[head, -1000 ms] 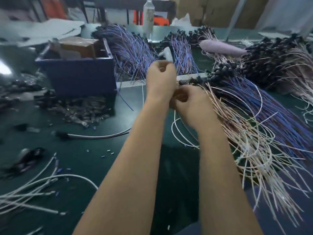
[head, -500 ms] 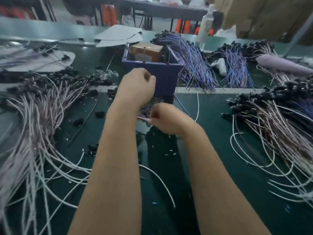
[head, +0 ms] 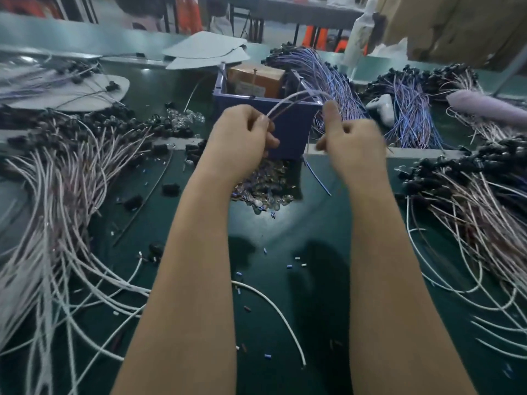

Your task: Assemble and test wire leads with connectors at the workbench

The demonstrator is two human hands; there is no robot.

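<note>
1. Both bare forearms reach forward side by side over the green counter (head: pixel 285 238), with the hands raised in front of a blue bin (head: pixel 288 132).
2. The left hand (head: pixel 242 135) is curled into a loose fist, knuckles up. Its fingertips pinch one end of a thin pale wire lead (head: pixel 281 104).
3. The right hand (head: pixel 353 143) is set apart from the left, with its thumb sticking up and its other fingers bent. It is blurred, so I cannot tell whether it grips anything.
4. The wire lead rises from the left hand's pinch and arches to the right across the front of the bin. Its far end comes down just beside the right thumb — touching or not, unclear.
5. Below the hands, a heap of small clear parts (head: pixel 265 192) lies on the counter against the bin.
6. Bundles of pale leads with black connectors fan out at the left (head: pixel 57 172) and right (head: pixel 470 201), well apart from the hands. A purple-blue bundle (head: pixel 328 75) lies behind the bin.
</note>
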